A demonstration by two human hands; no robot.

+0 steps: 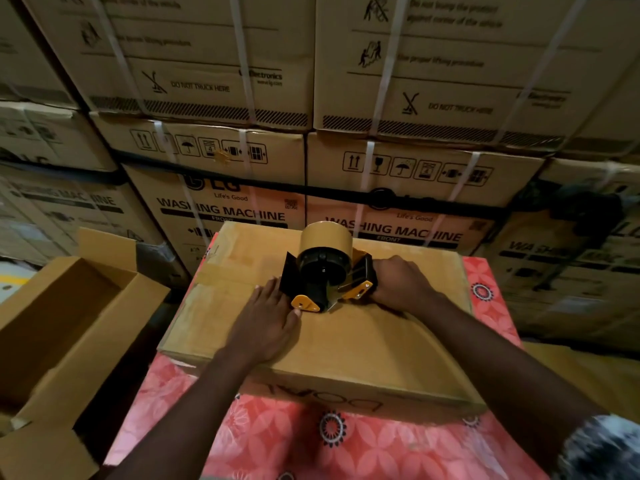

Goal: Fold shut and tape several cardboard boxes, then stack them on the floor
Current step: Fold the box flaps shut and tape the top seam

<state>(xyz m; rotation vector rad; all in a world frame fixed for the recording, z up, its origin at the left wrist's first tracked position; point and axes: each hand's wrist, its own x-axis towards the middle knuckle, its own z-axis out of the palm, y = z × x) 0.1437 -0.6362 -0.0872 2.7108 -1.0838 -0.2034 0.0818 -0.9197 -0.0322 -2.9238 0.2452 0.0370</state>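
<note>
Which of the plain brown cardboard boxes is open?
The empty brown cardboard box at far left, its flaps standing up. The flat brown cardboard box on the pink floral cloth is folded shut.

Pink floral tablecloth (pixel 294 441), stacked washing-machine cartons (pixel 228 206)

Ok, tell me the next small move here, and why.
Probably draw the tape dispenser rightward along the box top: the right hand grips its handle, and the left hand lies flat on the top beside it.
</note>
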